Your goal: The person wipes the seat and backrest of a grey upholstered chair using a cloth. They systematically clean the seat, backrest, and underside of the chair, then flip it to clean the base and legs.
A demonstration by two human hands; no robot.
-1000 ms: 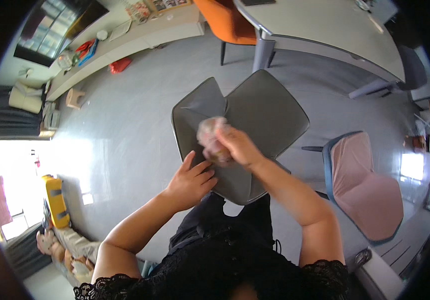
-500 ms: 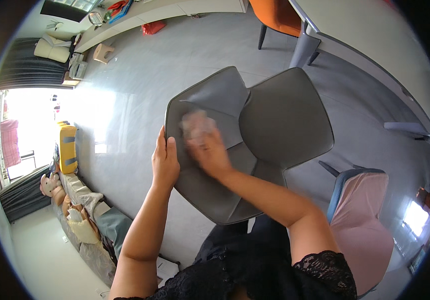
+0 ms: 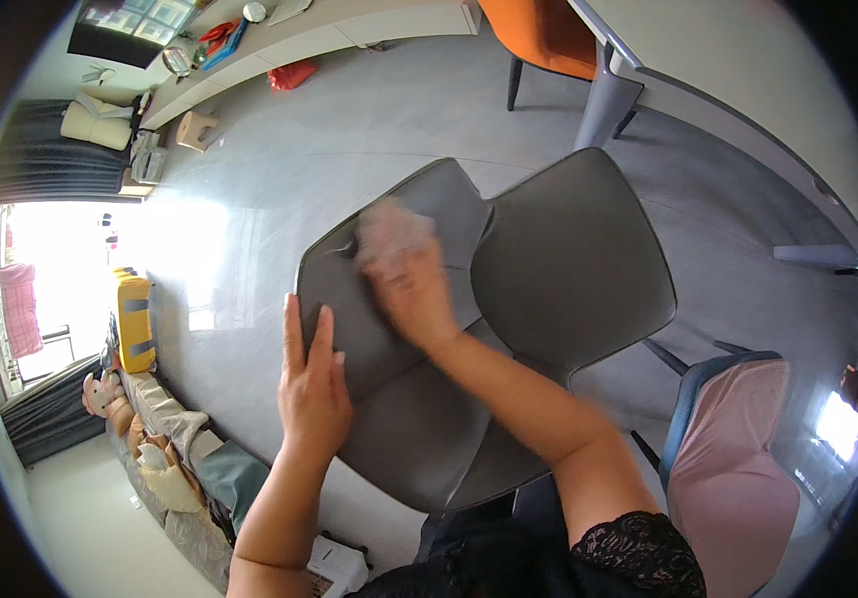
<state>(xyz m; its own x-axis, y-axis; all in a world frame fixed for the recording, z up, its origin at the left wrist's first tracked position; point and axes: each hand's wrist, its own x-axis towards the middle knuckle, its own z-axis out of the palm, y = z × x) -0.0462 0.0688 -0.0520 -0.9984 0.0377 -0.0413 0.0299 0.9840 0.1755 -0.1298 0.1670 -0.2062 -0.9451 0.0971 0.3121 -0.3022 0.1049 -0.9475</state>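
Note:
A dark grey upholstered chair (image 3: 573, 249) with two joined padded panels stands in front of my body. My right hand (image 3: 414, 294) presses a crumpled pale pinkish cloth (image 3: 396, 237) against the larger panel, on its far left part. Hand and cloth are smeared by motion. My left hand (image 3: 314, 399) lies at that panel's left edge, fingers stretched out and apart, steadying on the surface. A small dark crease or mark shows just left of the cloth.
A chair with a pink cover (image 3: 733, 458) stands close on the right. Beyond are a pale table (image 3: 748, 70) and an orange chair (image 3: 548, 35). At left stand a yellow suitcase (image 3: 135, 319) and a heaped couch (image 3: 174, 478); a white box (image 3: 337, 566) sits near my left forearm.
The cloth in my right hand has shifted slightly on the panel. My left hand has slid down and left, its fingers flattening out. The grey chair appears lower and turned slightly in view.

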